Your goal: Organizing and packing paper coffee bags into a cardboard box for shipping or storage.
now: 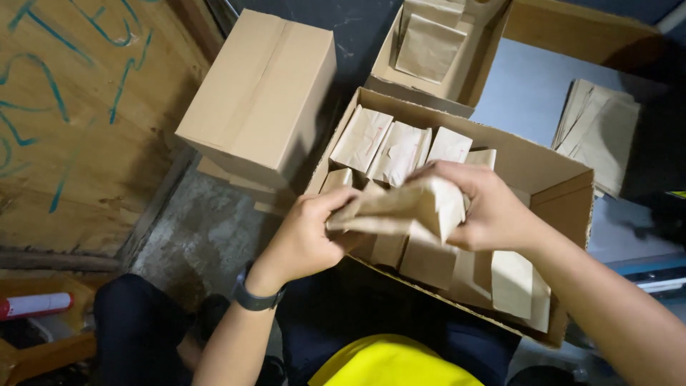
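You hold a brown paper bag (404,211) between both hands, just above the open cardboard box (564,193) in front of you. Your left hand (307,239) grips the bag's left end, with fingers curled under it and the thumb pressed on top. Your right hand (482,207) is closed over the bag's right end, fingers wrapped across its upper edge. The 2 hands sit close together, with the bag spanning the short gap between them, and it lies roughly flat and a little crumpled.

Under the bag, the box holds more folded paper bags (396,150) standing in rows; the ones at the far side are in plain view, the nearer ones partly hidden by your hands. A black wristband (254,297) sits on your left wrist.

To the left of the open box stands a closed cardboard box (261,93). Beyond it, a second open box (443,57) holds another brown bag. A loose stack of flat bags (600,132) lies to the right, well apart from your hands.
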